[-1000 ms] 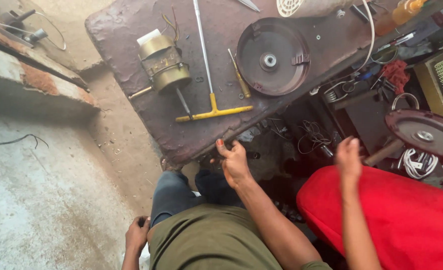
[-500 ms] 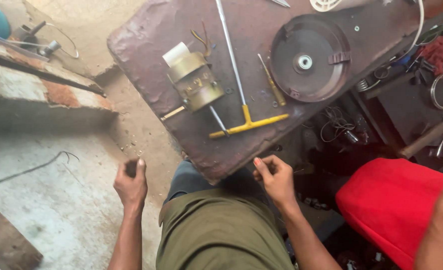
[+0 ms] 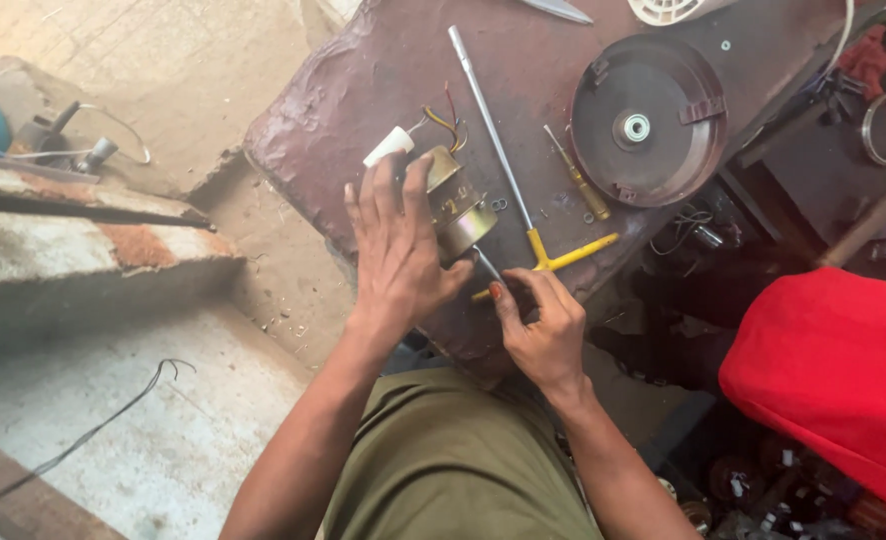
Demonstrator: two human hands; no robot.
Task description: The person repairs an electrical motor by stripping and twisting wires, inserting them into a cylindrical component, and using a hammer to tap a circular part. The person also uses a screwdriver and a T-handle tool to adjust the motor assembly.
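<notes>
Head view: the left hand [image 3: 395,250] lies spread over a small brass-coloured motor [image 3: 455,205] on the worn brown table [image 3: 363,90], fingers draped across its body. The right hand [image 3: 541,325] pinches the thin shaft [image 3: 485,264] at the motor's near end. Likely dense, rigid and smooth; the round casing looks the surest hold, away from its wires [image 3: 441,120]. A yellow-handled T-wrench [image 3: 548,255] lies just beside.
</notes>
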